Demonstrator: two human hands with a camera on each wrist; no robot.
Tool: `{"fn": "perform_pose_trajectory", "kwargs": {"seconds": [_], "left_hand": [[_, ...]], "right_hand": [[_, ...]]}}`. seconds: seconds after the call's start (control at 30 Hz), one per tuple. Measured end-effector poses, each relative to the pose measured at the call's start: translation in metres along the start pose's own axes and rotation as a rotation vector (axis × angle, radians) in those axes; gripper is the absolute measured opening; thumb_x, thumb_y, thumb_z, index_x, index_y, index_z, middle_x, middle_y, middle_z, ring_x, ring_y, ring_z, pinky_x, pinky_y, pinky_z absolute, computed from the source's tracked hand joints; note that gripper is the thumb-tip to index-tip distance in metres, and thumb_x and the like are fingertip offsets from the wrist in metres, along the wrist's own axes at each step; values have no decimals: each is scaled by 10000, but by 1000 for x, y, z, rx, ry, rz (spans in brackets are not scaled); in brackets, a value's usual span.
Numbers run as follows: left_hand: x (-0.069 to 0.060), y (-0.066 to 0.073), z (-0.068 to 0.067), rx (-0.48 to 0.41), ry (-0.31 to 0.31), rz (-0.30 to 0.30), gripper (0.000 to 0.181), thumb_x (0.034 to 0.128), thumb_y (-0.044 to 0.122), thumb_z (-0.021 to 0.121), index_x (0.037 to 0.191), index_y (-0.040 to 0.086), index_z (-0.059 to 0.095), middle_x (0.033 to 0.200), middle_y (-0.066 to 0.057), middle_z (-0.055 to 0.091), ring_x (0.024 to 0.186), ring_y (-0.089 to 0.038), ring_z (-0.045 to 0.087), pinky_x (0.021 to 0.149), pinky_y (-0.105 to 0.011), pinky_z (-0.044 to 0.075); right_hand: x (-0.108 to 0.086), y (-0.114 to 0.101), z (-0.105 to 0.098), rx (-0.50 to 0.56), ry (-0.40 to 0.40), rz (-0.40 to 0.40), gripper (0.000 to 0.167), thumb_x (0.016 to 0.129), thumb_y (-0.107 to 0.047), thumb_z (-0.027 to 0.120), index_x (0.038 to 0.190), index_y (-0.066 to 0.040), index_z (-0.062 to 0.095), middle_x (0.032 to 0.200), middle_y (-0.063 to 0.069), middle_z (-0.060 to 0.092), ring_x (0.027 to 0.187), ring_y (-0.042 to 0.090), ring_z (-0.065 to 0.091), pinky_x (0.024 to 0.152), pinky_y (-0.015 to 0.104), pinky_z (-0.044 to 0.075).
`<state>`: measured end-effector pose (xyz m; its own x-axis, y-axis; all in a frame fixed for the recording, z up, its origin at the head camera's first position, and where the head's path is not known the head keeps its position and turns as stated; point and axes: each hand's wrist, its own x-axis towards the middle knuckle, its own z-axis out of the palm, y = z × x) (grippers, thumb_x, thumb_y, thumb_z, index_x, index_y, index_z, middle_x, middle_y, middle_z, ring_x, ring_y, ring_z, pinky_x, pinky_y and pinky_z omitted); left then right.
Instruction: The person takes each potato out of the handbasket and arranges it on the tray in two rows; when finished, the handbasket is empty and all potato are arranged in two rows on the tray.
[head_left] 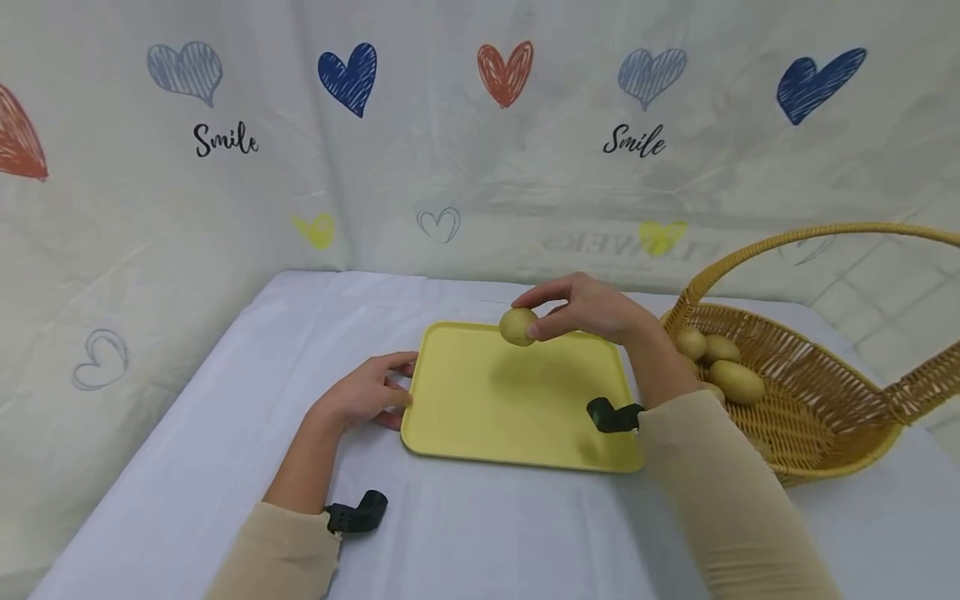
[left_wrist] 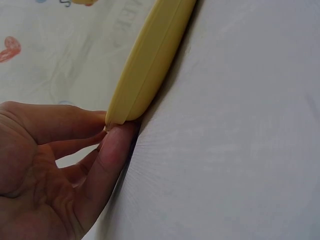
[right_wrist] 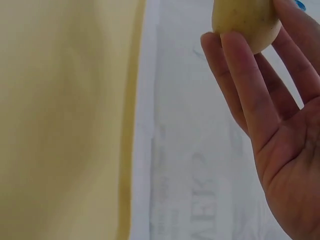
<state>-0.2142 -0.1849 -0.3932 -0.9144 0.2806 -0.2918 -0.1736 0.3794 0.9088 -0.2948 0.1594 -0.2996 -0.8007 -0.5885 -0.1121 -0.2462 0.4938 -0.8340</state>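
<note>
Right now, on my feed, the right hand [head_left: 592, 310] pinches a potato [head_left: 517, 326] between thumb and fingers, holding it above the tray [head_left: 457, 400], at twelve o'clock from the middle. The left hand [head_left: 367, 390] sits at nine o'clock, thumb and fingers bent in, pinching the tray's edge. At three o'clock stands the basket [head_left: 787, 342], its potatoes [head_left: 737, 382] bunched toward its ten o'clock side.

What worries me is that potato: it is smooth and round and held mostly by the fingertips, so a loose pinch could let it slip. Dropped near the far rim, it might well roll off (the rim looks low to me). A tug from the left hand could also tilt or shift the tray, and the right sleeve [head_left: 727, 483] passes close enough to the basket to knock it on a wide swing.

Counting up, I get two hands, two sleeves, two wrist cameras [head_left: 358, 512], one tray, one basket with one handle [head_left: 810, 233], and one potato in hand. Inside the basket I make out three potatoes clearly; others are partly hidden, so I can't tell the total.
</note>
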Motion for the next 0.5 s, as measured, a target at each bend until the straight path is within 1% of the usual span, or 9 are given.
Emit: {"fn": "perform_pose_trajectory", "kwargs": {"seconds": [0.13, 0.23, 0.33, 0.4, 0.5], "left_hand": [[-1, -3, -1, -9, 5, -9, 750, 883, -69, 609, 1586, 60, 381, 1435, -159, 445, 1004, -257, 586, 725, -404, 663], [-1, -3, -1, -8, 4, -11, 750, 885, -65, 610, 1587, 65, 380, 1436, -158, 443, 1007, -261, 583, 727, -405, 663], [0, -2, -1, -1, 8, -10, 752, 880, -61, 614, 1584, 71, 386, 1433, -154, 450, 1008, -265, 593, 727, -402, 663], [0, -1, 0, 4, 10, -9, 754, 876, -60, 616, 1583, 72, 389, 1432, -152, 454, 1011, -265, 604, 728, -399, 663], [1, 0, 1, 8, 12, -9, 756, 873, -60, 619, 1582, 70, 389, 1432, -149, 454, 1012, -262, 616, 725, -398, 663]], "right_hand": [[11, 3, 12, 25, 2, -12, 440, 845, -189, 832, 1276, -192, 742, 1300, 30, 699, 1201, 228, 620, 981, 380, 544], [17, 5, 19, 9, 39, 8, 419, 845, -195, 830, 1256, -207, 751, 1290, 15, 706, 1193, 210, 623, 979, 375, 541], [23, 5, 25, -12, 76, 34, 417, 843, -206, 829, 1252, -216, 753, 1298, 6, 706, 1194, 216, 622, 1004, 392, 519], [28, 7, 28, -21, 89, 48, 419, 846, -217, 828, 1257, -224, 750, 1324, -6, 693, 1221, 232, 606, 1031, 420, 503], [34, 10, 32, -20, 92, 56, 438, 850, -227, 830, 1279, -209, 740, 1366, 2, 673, 1243, 269, 601, 1049, 452, 504]]}}
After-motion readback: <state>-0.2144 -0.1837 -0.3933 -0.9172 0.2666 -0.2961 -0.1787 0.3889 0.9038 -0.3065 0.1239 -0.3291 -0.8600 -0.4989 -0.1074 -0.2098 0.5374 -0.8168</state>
